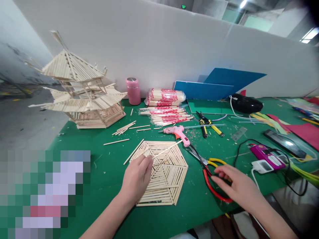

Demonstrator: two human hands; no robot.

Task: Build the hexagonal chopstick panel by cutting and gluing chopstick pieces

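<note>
My left hand [138,176] is closed on a thin wooden stick [166,150], which slants up to the right. Beneath it lies a flat, many-sided panel [180,176] made of wooden sticks laid in wedge-shaped sections. My right hand [231,182], thumb and fingers apart, is over the handles of a cutting tool [211,190] with red grips; I cannot tell whether it touches them. Yellow handles [216,161] show beside the red ones. A pink glue gun [178,132] lies just beyond the panel, its grip near the stick's far end.
A stick-built pagoda model [84,103] stands at the left. Behind are a pink flask [134,91] and wrapped stick bundles [165,97]. Yellow-and-black pliers [209,124] lie farther back. A purple power strip [266,156] with cables and a phone [284,143] are at the right.
</note>
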